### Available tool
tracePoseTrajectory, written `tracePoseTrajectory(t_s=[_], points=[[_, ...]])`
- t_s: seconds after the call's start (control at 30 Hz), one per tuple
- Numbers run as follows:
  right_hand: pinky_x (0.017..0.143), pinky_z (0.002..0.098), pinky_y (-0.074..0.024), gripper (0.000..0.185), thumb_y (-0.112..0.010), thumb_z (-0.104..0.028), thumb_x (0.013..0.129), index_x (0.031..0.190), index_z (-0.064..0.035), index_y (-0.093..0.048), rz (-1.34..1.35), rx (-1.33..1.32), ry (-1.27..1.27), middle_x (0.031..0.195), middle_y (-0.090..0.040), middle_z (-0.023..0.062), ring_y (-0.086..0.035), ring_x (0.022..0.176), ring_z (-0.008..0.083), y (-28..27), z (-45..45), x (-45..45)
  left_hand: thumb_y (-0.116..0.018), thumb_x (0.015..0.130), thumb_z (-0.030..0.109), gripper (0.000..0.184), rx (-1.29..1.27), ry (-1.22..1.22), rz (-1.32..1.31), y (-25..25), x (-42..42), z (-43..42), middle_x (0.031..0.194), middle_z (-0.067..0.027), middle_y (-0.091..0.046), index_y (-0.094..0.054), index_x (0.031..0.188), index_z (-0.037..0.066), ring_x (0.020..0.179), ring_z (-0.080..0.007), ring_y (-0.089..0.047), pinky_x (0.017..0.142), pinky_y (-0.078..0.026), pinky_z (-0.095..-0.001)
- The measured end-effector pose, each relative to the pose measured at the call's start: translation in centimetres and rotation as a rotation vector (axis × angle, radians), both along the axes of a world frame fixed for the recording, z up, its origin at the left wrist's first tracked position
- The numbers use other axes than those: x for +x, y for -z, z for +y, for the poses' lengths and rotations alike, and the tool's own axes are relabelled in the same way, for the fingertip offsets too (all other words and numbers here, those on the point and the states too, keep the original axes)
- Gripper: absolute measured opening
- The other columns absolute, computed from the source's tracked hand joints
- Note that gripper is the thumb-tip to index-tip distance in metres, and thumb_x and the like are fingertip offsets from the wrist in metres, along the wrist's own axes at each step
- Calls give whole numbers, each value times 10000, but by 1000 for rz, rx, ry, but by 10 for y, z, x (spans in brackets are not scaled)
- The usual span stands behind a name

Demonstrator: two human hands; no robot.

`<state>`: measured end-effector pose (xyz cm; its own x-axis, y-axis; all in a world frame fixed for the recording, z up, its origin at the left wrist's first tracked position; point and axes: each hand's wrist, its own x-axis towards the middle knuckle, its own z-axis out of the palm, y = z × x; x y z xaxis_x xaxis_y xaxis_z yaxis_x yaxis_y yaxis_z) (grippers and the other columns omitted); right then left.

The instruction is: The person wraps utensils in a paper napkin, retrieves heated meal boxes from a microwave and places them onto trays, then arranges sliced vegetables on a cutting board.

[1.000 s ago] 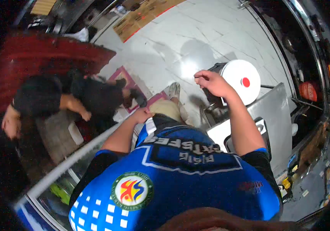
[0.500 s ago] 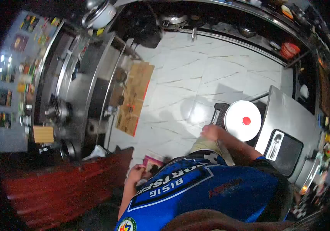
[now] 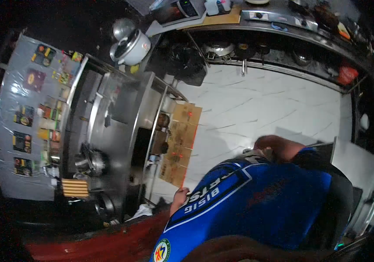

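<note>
My left hand (image 3: 179, 198) is low beside the front of my blue shirt (image 3: 261, 205), near the cardboard on the floor. Its fingers are partly hidden by the shirt, so their hold is unclear. In front of my waist, my right hand (image 3: 264, 144) is dark and blurred, with its arm bent inward. Nothing can be made out in it, and its fingers do not show clearly.
Flattened cardboard (image 3: 180, 146) lies on the white tiled floor (image 3: 257, 94). A steel counter (image 3: 123, 122) stands left, with a white cooker (image 3: 137, 49) beyond it. Pans (image 3: 219, 50) sit on a low shelf ahead. A red covering (image 3: 95, 242) is lower left; a metal surface (image 3: 355, 161) is right.
The view has swung left, bringing the counter and cooker in. The white round lid, the pink-edged item and the other person have left view. My right hand is closer to my waist.
</note>
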<state>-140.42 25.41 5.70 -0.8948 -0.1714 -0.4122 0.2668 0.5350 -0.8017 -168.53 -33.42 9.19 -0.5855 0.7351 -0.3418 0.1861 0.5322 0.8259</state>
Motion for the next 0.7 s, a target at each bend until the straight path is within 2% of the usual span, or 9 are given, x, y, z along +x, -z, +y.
tracePoseTrajectory(t_s=[0.03, 0.07, 0.13, 0.17, 0.43, 0.53, 0.57, 0.6, 0.7], points=[[754, 430, -557, 222, -800, -278, 826, 898, -68, -787, 17, 117, -7, 861, -748, 165, -700, 789, 319, 60, 35, -25, -592, 1002, 340, 280, -310, -158, -156, -15, 9, 1, 1051, -116, -736, -701, 1086, 96, 952, -249, -717, 833, -572, -391], [837, 532, -527, 483, -675, -510, 945, 1055, -54, -793, -246, 521, -227, 905, -759, 183, -689, 883, 373, 115, 67, -56, -580, 987, 338, 303, -619, -303, -326, -42, 21, 12, 1076, -149, -743, -701, 1115, 92, 985, -290, -719, 862, -572, -410], [859, 509, -526, 402, -595, -395, 965, 1056, -53, -785, -631, 650, -261, 1061, -737, 229, -681, 946, 383, -45, 90, -138, -581, 983, 336, 303, -643, -271, -359, -29, 22, 8, 1085, -154, -740, -701, 1119, 93, 992, -296, -718, 866, -572, -414], [878, 494, -527, 420, -561, -387, 948, 1067, -44, -772, -418, 679, -351, 1074, -731, 233, -686, 967, 390, -56, 106, -165, -581, 982, 335, 303, -640, -261, -363, -23, 19, 10, 1090, -156, -739, -702, 1121, 94, 995, -300, -717, 868, -571, -415], [830, 379, -591, 243, -585, -187, 924, 1123, -69, -663, -185, 339, 402, 1037, -723, 130, -725, 875, 254, -53, 198, -270, -584, 969, 327, 308, -642, -179, -368, 40, -129, 80, 1125, -175, -730, -704, 1137, 99, 1021, -328, -710, 884, -568, -429], [794, 409, -606, 466, -677, -133, 821, 1280, -62, -660, -185, 626, -155, 1197, -711, 133, -743, 908, 290, -17, 194, -248, -585, 964, 325, 310, -654, -105, -315, 53, -227, 113, 1139, -183, -727, -705, 1142, 101, 1031, -338, -708, 890, -567, -434], [729, 430, -592, 502, -669, -100, 790, 1290, -58, -660, -267, 458, -253, 1115, -724, 148, -731, 839, 288, 80, 218, -209, -586, 962, 324, 311, -668, -65, -269, 50, -267, 129, 1143, -185, -726, -705, 1144, 101, 1034, -342, -707, 891, -567, -435], [697, 424, -548, 276, -668, -201, 856, 1061, -31, -740, -401, 417, -281, 952, -759, 137, -656, 745, 247, 39, 202, -210, -586, 961, 323, 312, -689, -12, -215, 51, -310, 143, 1148, -187, -725, -706, 1146, 102, 1038, -345, -706, 893, -566, -437], [675, 404, -535, 399, -681, -432, 927, 1038, -60, -772, -837, 187, 293, 966, -738, 105, -623, 714, 204, -33, 163, -222, -587, 956, 320, 315, -806, 333, 116, 55, -457, 199, 1161, -194, -721, -706, 1152, 104, 1047, -356, -704, 899, -565, -442]])
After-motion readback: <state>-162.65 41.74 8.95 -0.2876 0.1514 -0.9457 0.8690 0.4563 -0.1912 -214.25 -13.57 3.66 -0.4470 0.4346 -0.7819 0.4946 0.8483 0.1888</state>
